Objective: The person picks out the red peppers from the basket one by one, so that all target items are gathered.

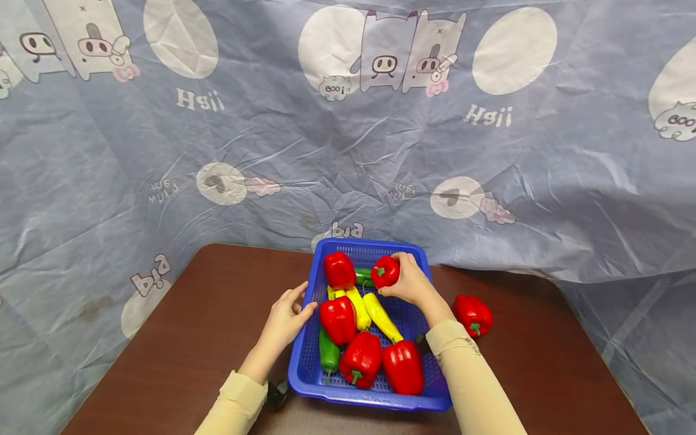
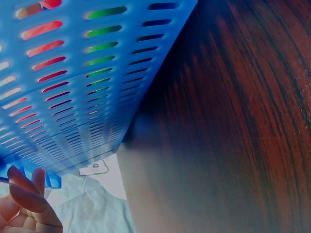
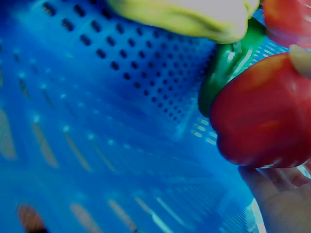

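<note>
In the head view my right hand (image 1: 410, 281) grips a red bell pepper (image 1: 385, 272) over the far right part of a blue plastic basket (image 1: 370, 399). The right wrist view shows this pepper (image 3: 262, 114) up close, with the thumb on one side and fingers below it. My left hand (image 1: 284, 317) is at the basket's left rim, fingers loosely bent and fingertips right at the edge. Inside the basket lie several more red bell peppers (image 1: 361, 359), yellow peppers (image 1: 382, 317) and green peppers (image 1: 328, 350).
Another red bell pepper (image 1: 473, 315) lies on the dark brown wooden table (image 1: 217, 326), right of the basket and beside my right forearm. Behind the table hangs a blue-grey printed cloth (image 1: 326, 151). The basket's walls are slotted.
</note>
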{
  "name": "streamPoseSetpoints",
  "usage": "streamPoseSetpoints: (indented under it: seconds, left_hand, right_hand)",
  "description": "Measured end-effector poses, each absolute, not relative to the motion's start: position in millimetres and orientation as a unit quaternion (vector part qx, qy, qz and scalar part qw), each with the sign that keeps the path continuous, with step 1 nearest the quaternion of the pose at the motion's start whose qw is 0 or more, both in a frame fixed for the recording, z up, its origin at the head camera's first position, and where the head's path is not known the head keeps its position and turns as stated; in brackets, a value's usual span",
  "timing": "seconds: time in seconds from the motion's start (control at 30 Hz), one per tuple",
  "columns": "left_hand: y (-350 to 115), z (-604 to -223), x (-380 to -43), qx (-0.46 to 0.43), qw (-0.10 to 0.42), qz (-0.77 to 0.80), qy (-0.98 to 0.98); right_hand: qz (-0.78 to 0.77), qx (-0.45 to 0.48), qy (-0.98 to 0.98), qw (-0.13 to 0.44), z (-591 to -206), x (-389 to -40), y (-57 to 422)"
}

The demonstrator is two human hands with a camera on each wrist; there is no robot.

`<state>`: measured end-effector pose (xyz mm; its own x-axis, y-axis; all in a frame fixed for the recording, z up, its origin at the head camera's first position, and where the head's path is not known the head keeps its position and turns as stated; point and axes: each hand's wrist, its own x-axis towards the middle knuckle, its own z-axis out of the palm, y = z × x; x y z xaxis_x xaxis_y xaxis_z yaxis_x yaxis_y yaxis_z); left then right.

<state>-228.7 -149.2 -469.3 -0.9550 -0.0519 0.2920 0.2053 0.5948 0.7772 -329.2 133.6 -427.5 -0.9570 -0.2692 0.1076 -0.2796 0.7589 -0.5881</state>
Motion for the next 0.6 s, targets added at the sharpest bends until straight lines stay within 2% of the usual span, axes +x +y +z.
streamPoseSetpoints:
  seconds: [0.6]
  left_hand:
    - [-148.5,-467.9,-228.4,-0.043,0.146,-0.446,-0.882]
  right_hand:
    - [0.444,0.075,-0.892,0.042,-394.9,-311.2,149.3]
